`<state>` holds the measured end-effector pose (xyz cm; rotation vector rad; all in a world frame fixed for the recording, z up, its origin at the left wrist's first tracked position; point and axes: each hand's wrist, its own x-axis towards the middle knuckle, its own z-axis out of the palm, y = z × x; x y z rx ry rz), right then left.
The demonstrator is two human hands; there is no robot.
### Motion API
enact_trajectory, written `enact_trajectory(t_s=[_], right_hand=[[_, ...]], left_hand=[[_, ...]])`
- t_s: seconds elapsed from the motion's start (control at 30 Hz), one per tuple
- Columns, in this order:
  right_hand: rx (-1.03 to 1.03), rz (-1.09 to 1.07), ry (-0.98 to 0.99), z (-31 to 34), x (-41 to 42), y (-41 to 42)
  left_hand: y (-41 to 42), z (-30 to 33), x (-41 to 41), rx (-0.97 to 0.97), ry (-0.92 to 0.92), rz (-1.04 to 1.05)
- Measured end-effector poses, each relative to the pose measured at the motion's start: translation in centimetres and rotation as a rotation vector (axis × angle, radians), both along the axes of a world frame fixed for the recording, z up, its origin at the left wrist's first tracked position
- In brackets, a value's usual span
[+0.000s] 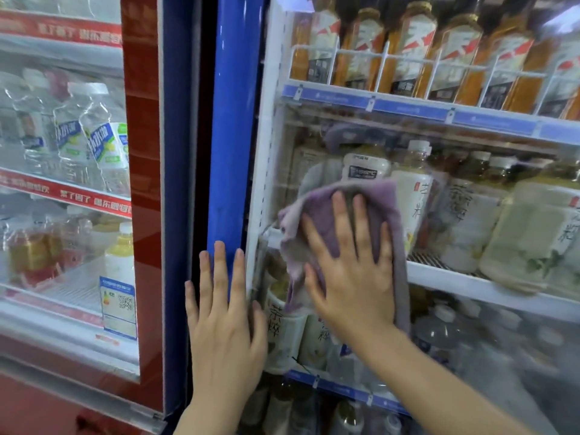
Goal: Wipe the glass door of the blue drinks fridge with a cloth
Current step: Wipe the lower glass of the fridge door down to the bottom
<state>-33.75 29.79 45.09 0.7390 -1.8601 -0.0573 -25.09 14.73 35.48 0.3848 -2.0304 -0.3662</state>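
The blue drinks fridge has a blue door frame (230, 127) and a glass door (470, 324) that fills the right of the head view. My right hand (351, 265) lies flat with spread, straight fingers on a purple cloth (387, 202) and presses it against the glass near the door's left edge. My left hand (224, 321) rests flat on the blue frame just left of the cloth, fingers straight and pointing up. Behind the glass stand shelves of bottled drinks.
A red-framed fridge (141, 183) with water and juice bottles stands directly to the left, its edge close beside the blue frame. Amber bottles (417, 48) fill the blue fridge's upper shelf; pale tea bottles (470, 215) stand on the middle shelf.
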Motion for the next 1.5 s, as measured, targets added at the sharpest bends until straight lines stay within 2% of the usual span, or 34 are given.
enact_trajectory(t_s=[0.07, 0.17, 0.27, 0.37, 0.47, 0.57, 0.73, 0.87, 0.97, 1.07, 1.2, 1.33, 1.5], right_hand=[[0.033, 0.006, -0.002, -1.7, -0.1, 0.1], [0.074, 0.027, 0.016, -0.3, -0.2, -0.2], [0.09, 0.038, 0.066, 4.7, -0.3, -1.4], [-0.023, 0.039, 0.102, 10.8, -0.2, -3.5], [-0.081, 0.02, 0.106, 12.8, 0.0, -4.8], [-0.086, 0.026, 0.093, 10.6, 0.2, -4.9], [0.056, 0.078, 0.005, 1.9, 0.8, -5.7], [0.069, 0.117, -0.063, -2.9, 1.4, -6.4], [0.038, 0.189, -0.096, -2.9, 1.9, -5.9], [-0.012, 0.341, -0.107, -1.8, 2.1, -4.5], [0.104, 0.463, -0.057, -0.6, 1.1, -1.6], [0.155, 0.453, -0.094, -0.2, 1.1, 0.7], [0.043, 0.394, -0.189, -2.6, 2.9, 3.7]], left_hand=[[-0.3, 0.0, 0.0, -0.009, -0.002, 0.001], [-0.7, 0.1, 0.1, -0.008, 0.005, -0.001], [-1.1, 0.0, 0.4, -0.005, 0.019, 0.001], [-1.1, 0.0, 0.5, 0.007, 0.02, -0.004], [-1.3, 0.1, 0.6, 0.021, 0.03, -0.004], [-1.7, 0.1, 0.9, 0.033, 0.032, 0.012], [-2.0, 0.2, 1.4, 0.043, 0.045, 0.008], [-2.0, 0.5, 1.7, 0.032, 0.107, -0.025], [-1.9, 1.0, 1.8, 0.011, 0.176, -0.061], [-1.1, 1.7, 1.5, -0.022, 0.318, -0.161], [0.6, 2.7, -0.4, -0.124, 0.483, -0.223], [2.6, 3.5, -3.2, -0.115, 0.383, -0.229], [3.1, 5.1, -5.3, -0.129, 0.285, -0.143]])
